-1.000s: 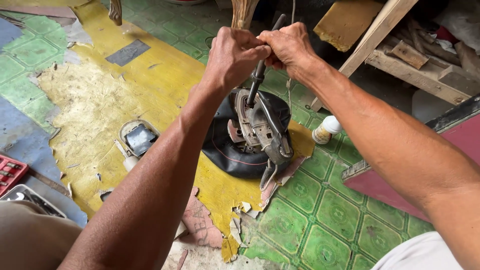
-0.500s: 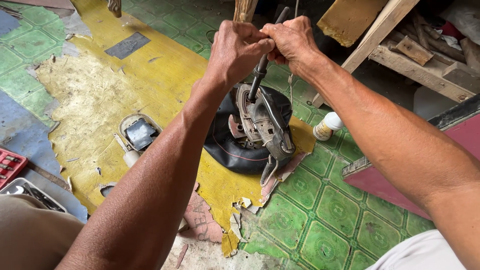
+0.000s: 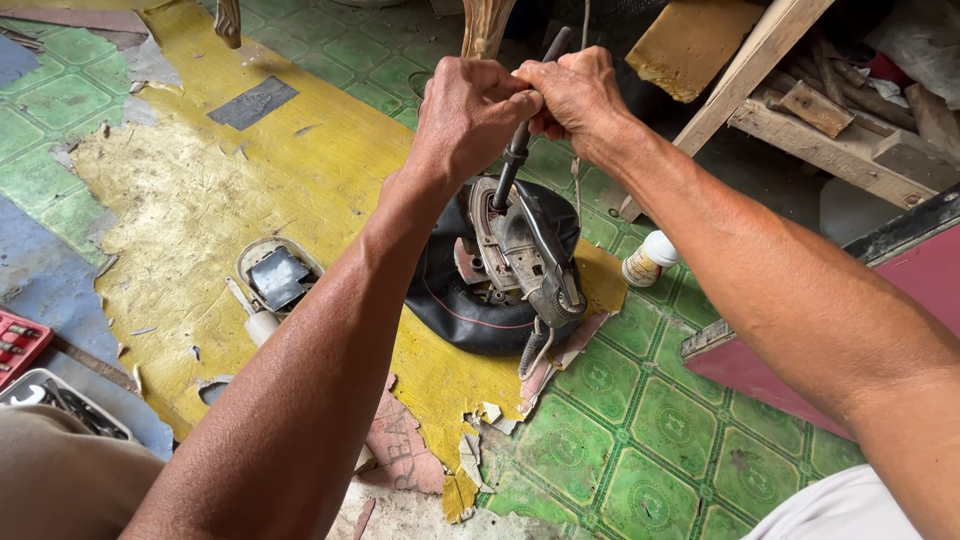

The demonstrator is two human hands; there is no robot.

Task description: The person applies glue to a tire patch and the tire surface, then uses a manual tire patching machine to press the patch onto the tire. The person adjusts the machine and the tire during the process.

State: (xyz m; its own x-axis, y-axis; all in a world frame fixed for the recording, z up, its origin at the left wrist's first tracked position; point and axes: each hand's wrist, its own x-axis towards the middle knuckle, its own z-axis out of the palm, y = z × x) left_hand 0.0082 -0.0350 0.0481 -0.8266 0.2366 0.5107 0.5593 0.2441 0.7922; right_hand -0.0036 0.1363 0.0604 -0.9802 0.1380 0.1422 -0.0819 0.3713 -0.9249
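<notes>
Both my hands clamped on a dark metal rod over the floor.

My left hand (image 3: 470, 110) and right hand (image 3: 572, 95) grip the rod (image 3: 522, 135) together, fists touching. Its lower end goes into a worn grey metal mechanism (image 3: 520, 250) resting on a black rubber tube (image 3: 460, 300), with a small white bottle (image 3: 648, 258) just beside it.

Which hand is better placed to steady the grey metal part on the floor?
Probably the left hand: it grips the dark rod lower, nearer the metal part; the right hand grips higher.
</notes>
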